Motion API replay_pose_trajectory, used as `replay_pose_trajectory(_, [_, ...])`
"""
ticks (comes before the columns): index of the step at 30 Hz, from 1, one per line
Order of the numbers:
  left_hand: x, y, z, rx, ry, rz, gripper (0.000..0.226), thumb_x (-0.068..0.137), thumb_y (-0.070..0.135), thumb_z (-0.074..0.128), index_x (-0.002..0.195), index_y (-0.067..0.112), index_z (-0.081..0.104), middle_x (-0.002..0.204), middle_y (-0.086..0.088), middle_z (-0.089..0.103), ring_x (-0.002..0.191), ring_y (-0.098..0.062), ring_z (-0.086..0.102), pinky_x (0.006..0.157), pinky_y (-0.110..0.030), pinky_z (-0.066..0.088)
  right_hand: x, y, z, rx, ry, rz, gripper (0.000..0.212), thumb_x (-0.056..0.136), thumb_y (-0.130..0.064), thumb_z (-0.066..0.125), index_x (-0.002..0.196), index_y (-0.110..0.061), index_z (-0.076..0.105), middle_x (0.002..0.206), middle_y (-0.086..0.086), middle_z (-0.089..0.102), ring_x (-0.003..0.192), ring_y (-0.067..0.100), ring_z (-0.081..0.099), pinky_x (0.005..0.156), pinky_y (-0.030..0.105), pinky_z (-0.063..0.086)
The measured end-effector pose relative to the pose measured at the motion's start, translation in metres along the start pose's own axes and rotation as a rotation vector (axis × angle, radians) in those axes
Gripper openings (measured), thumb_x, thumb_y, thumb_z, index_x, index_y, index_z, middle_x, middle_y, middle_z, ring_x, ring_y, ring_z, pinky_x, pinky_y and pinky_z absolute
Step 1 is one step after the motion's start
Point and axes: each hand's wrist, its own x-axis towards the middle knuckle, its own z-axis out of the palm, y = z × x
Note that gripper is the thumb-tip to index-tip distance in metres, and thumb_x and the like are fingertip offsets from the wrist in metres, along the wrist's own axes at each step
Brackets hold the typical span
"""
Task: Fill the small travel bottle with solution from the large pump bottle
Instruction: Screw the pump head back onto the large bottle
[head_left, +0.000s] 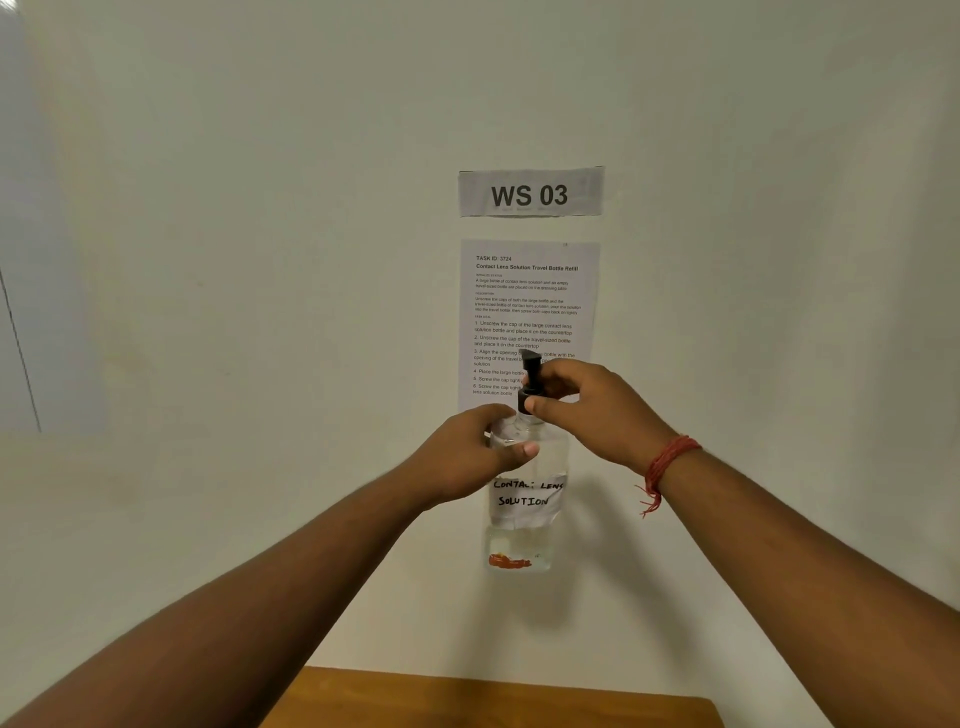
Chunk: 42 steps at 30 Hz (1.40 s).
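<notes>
I hold the large clear pump bottle (527, 525) up in the air in front of the wall, well above the table. It carries a white label reading "Contact lens solution" and holds clear liquid. My left hand (470, 457) grips its shoulder from the left. My right hand (587, 405) pinches the black collar of the black pump head (531, 374) from the right. The small travel bottle is out of view.
A wooden table edge (493, 696) shows at the bottom. On the white wall hang a "WS 03" sign (530, 192) and a printed task sheet (530, 301), partly behind the bottle. A red thread band (667, 462) circles my right wrist.
</notes>
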Motion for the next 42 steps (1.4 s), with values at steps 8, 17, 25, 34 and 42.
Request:
replay_pose_trajectory(8, [-0.002,0.002,0.001,0.018,0.006,0.006,0.045,0.088,0.044,0.072,0.128,0.029,0.059,0.119,0.009,0.069,0.107,-0.014,0.067,0.095,-0.046,0.058,-0.002,0.004,0.002,0.031,0.04,0.028,0.026,0.084,-0.034,0.074,0.107,-0.027,0.064,0.099,-0.011,0.069,0.094,0.002,0.063,0.076,0.016,0.044])
replay_pose_trajectory(17, [-0.005,0.001,0.005,0.019,-0.008,0.011,0.053,0.089,0.047,0.07,0.137,0.028,0.057,0.124,0.009,0.067,0.11,-0.013,0.066,0.096,-0.045,0.058,-0.003,0.006,0.01,0.078,0.087,0.053,0.031,0.079,-0.036,0.078,0.096,-0.02,0.057,0.09,-0.006,0.063,0.082,0.01,0.059,0.066,0.009,0.043])
replay_pose_trajectory(25, [-0.007,0.002,0.003,-0.02,-0.007,-0.009,0.059,0.078,0.055,0.069,0.13,0.028,0.059,0.12,0.008,0.068,0.106,-0.015,0.069,0.094,-0.047,0.059,-0.004,0.009,0.012,0.181,0.053,0.069,0.023,0.089,-0.022,0.07,0.11,-0.024,0.063,0.105,-0.006,0.068,0.101,0.008,0.063,0.094,0.031,0.05])
replay_pose_trajectory(34, [-0.008,0.001,0.007,-0.015,-0.018,-0.006,0.069,0.072,0.067,0.066,0.132,0.032,0.059,0.119,0.01,0.07,0.108,-0.013,0.068,0.093,-0.047,0.059,-0.008,0.009,0.023,0.196,0.141,0.08,0.04,0.077,-0.035,0.08,0.097,-0.015,0.052,0.088,-0.002,0.06,0.077,0.01,0.053,0.072,0.022,0.047])
replay_pose_trajectory(42, [-0.006,0.002,0.004,-0.044,-0.013,-0.02,0.063,0.081,0.054,0.071,0.136,0.025,0.057,0.126,0.006,0.066,0.111,-0.018,0.067,0.093,-0.048,0.059,-0.008,0.02,0.008,0.423,0.007,0.054,0.026,0.098,-0.015,0.055,0.122,-0.019,0.063,0.116,-0.005,0.07,0.111,0.005,0.064,0.099,0.028,0.049])
